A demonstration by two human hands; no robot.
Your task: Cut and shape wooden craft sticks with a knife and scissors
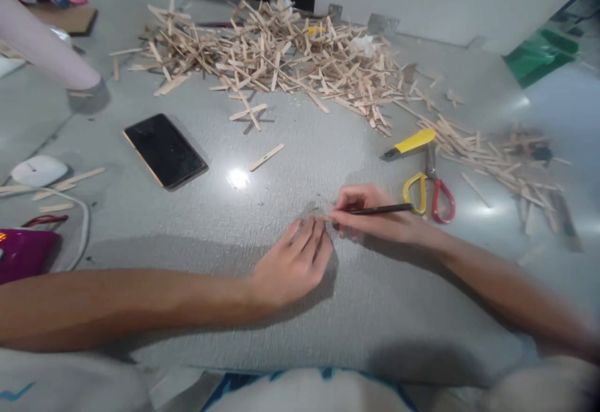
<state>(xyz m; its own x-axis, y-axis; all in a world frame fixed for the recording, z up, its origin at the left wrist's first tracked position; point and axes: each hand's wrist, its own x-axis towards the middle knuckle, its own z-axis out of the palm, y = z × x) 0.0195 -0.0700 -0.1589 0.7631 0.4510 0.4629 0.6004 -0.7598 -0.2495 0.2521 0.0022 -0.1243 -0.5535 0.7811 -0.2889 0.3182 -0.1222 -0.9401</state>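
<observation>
White cloth with blue marks [300, 393] lies nearest, at the bottom edge, below the grey table [197, 224]. Trouble would most likely start at the small wooden strip [325, 217], mostly hidden on the tabletop between the left hand [295, 259] and right hand [375, 223]: so narrow a piece could twist if poorly held, and the dark pen [382, 209] would skid off it. Another risk is the scissors [431, 173], whose yellow loop appears right beside the pen's rear end; a backward swing could nudge them (the yellow-handled cutter [415, 142] sits just beyond, too). As for pose, the left forearm [140, 302] runs nearly level, while the right forearm [497, 290] slants in. The right fingers are closed around the pen. The left ones bend down toward the strip; whether they pinch or merely press it, I cannot tell.
</observation>
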